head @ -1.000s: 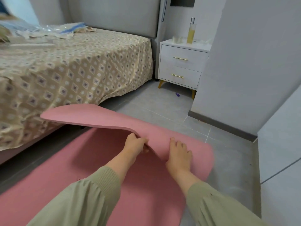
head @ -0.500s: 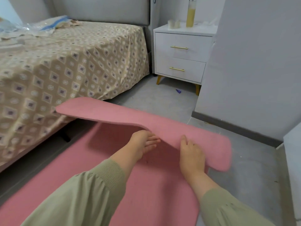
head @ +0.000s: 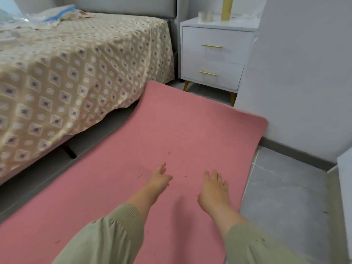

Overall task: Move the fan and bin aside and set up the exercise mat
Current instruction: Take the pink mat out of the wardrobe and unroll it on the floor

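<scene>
Exercise mat (head: 171, 134) lies on grey tiled floor (head: 282, 189) beside bed (head: 76, 63).

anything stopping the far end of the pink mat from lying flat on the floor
No loose object shows there. The far right corner of the pink mat overlaps the foot of the grey wall and may ride up it; the nightstand legs stand just beyond the far edge.
</scene>
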Demonstrator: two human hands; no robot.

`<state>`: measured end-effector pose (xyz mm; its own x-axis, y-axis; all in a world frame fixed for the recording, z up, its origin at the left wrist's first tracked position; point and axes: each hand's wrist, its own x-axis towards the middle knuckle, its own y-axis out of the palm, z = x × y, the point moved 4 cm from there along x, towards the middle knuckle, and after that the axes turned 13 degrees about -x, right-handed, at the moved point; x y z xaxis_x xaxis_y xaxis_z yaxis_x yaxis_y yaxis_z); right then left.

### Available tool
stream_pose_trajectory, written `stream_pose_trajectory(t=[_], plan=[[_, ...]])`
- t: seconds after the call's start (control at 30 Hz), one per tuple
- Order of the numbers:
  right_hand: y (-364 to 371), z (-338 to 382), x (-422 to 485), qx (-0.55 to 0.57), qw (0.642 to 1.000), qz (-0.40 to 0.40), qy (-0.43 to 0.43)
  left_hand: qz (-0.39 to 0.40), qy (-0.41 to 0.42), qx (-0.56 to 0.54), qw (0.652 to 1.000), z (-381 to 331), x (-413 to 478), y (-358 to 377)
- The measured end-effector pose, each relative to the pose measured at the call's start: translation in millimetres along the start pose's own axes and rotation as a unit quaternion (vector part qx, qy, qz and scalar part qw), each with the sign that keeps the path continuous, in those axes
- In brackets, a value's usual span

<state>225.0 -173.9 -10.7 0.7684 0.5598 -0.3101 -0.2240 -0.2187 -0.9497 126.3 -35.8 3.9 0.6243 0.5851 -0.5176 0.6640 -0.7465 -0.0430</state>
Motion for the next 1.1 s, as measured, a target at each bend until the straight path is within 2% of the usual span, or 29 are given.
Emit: stream_pose_trajectory(t=[0.2, 0.27, 0.37, 0.47, 0.53, 0.67, 0.93, 1.1], plan=[[69.1, 7.0, -31.6, -0.008, 0.995, 0.093, -0.034, 0.016, -0.027, 0.185, 0.982, 76.0, -13.8, -10.8], [99.2, 3.4, -47.5, -0.019, 0.989, 0.141, -0.039, 0.041, -0.035, 0.274, 0.96, 104.6, -23.4, -13.3], [138.8, 5.0, -72.3, -0.03, 0.963, 0.259, -0.066, 0.093, -0.073, 0.396, 0.911, 150.9, -35.0, -17.2], [159.2, 14.9, -98.1, -0.045, 0.939, 0.322, -0.109, 0.144, -0.145, 0.433, 0.878, 192.1, -49.5, -21.9], [165.3, 17.3, -110.0, -0.079, 0.936, 0.317, -0.13, 0.17, -0.174, 0.444, 0.863, 211.1, -60.3, -25.1], [168.9, 18.1, -116.8, -0.093, 0.933, 0.315, -0.145, 0.166, -0.168, 0.492, 0.838, 230.6, -76.0, -31.8], [178.1, 31.4, -136.8, -0.087, 0.935, 0.31, -0.147, 0.161, -0.173, 0.431, 0.871, 242.3, -98.0, -60.4], [180.9, 33.3, -144.5, -0.082, 0.943, 0.298, -0.123, 0.179, -0.16, 0.447, 0.861, 244.0, -104.3, -58.1]])
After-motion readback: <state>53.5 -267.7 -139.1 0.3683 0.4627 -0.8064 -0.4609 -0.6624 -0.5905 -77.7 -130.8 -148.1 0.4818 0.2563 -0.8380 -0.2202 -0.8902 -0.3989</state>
